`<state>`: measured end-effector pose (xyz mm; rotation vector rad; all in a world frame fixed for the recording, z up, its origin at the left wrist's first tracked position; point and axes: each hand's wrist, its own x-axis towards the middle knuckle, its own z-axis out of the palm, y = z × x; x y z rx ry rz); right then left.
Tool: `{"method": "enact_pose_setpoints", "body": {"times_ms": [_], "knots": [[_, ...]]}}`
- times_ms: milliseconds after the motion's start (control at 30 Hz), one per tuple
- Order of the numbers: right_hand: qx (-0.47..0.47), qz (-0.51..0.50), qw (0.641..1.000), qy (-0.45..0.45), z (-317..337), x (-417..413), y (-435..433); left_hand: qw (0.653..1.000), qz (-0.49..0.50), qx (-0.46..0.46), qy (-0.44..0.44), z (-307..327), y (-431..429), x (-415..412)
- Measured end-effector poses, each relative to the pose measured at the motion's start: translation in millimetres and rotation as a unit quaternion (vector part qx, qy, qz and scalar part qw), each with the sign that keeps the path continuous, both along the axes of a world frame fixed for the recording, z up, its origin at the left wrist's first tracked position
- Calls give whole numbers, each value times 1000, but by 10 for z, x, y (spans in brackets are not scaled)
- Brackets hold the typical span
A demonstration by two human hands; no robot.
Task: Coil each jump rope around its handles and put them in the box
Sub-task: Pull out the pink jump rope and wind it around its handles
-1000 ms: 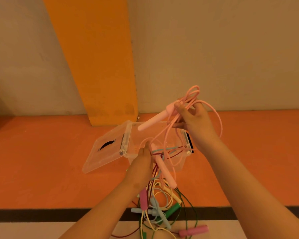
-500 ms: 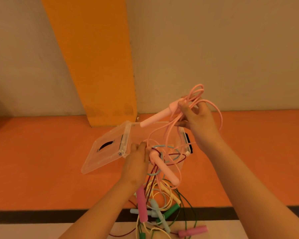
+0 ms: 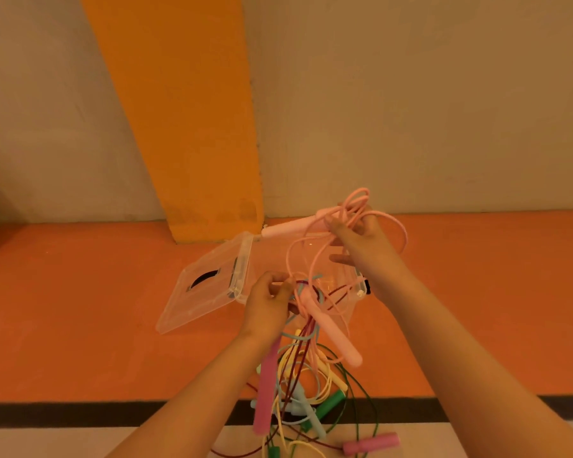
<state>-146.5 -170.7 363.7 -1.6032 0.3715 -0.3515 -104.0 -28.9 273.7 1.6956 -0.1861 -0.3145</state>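
Nearest me: the pile [image 3: 306,403] of loose ropes on the floor [image 3: 80,325], green, yellow, pale blue and dark red cords crossing, none coiled.

Step in hand: freeing the pink rope [image 3: 391,226] from the pile so I can coil it. Judged early in the task; I see no finished coil in the box.

Left hand [image 3: 268,307]: fingers [image 3: 278,285] curled, pinching the pink cord just above the low handle [image 3: 333,330], which hangs tilted down and to the right. Dark red and pale blue cords are caught round that same spot.

Right hand [image 3: 361,247], higher and farther: fingers [image 3: 336,226] curled on the butt of the top handle [image 3: 291,226] and on a loose bunch of pink loops. Handle points left, roughly level.

Next move, as I judge it: shake or pick the red and blue cords off, bring both handles together, then wind. Risk: lifting drags the whole pile.

Beyond the hands: clear box [image 3: 360,287] on the floor, open, lid [image 3: 205,287] tipped out to its left.
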Motion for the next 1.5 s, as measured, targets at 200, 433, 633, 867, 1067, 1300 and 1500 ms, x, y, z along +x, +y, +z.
{"method": "enact_pose_setpoints", "body": {"times_ms": [200,433,633,867,1067,1300,1500], "knots": [[-155,134,942,264,-108,-42,23,998,19,-61,3,167,23,-66],[-180,133,947,229,-209,17,36,993,80,-92,7,256,33,-75],[-276,127,934,186,-214,-18,57,988,97,-119,34,279,44,-36],[-335,192,913,135,-303,-16,148,992,5,-119,42,304,89,-12],[-334,140,928,82,-317,-33,231,990,-63,-128,25,376,120,4],[-353,113,928,47,-320,-36,212,991,-103,-41,-70,531,189,101],[-322,102,941,25,-347,-22,153,965,-75,101,-230,419,212,52]]}}
